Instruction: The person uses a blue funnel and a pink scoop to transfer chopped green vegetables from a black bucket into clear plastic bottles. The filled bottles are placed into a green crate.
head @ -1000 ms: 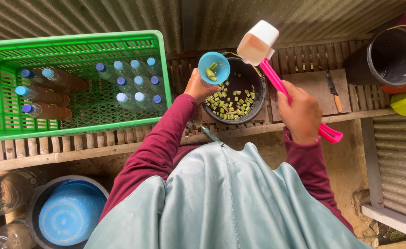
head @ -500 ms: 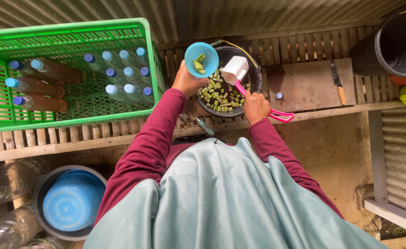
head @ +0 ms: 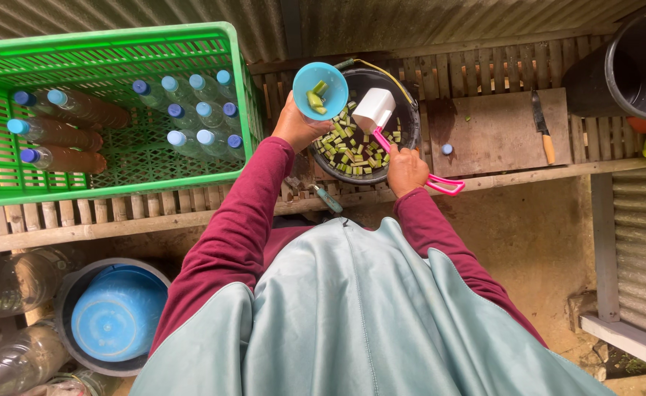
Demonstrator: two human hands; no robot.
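Blue funnel (head: 321, 89), a few green pieces inside, sits gripped in your left hand (head: 298, 126) over the rim of the dark bowl (head: 409, 117) of chopped pieces. Your right hand (head: 406, 169) closes around the pink-handled white scoop (head: 373, 110), its cup inside the bowl.

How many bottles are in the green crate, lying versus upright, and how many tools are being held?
Lying bottles: 4
Upright bottles: 10
Held tools: 2, a blue funnel and a pink-handled scoop
Total: 16
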